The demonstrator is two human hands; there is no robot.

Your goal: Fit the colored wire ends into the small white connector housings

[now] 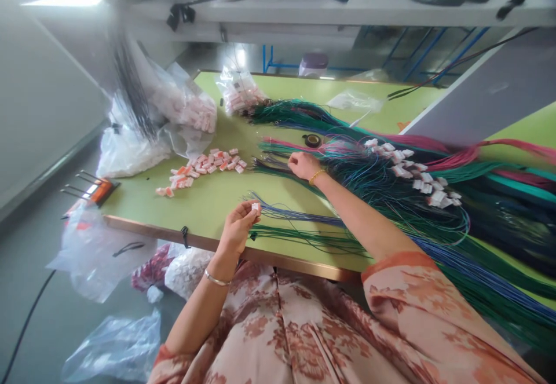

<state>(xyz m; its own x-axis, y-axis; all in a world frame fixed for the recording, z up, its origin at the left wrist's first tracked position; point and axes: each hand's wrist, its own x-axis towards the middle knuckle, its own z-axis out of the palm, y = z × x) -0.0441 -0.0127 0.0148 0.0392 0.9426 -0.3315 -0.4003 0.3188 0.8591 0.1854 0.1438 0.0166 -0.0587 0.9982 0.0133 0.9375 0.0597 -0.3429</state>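
My left hand is closed near the table's front edge, pinching a small white and orange connector housing between thumb and fingers. Farther in and to the right, my right hand reaches over a bundle of dark wires, its fingertips together at the wires. Whether a single wire is between them is too small to make out. Blue wires and green wires lie just right of my left hand. Loose connector housings are heaped on the table to the left.
A roll of black tape lies beyond my right hand. Wired connectors are piled to the right. Plastic bags of housings stand at the back left, near an orange block with metal pins. A shelf crosses above the table.
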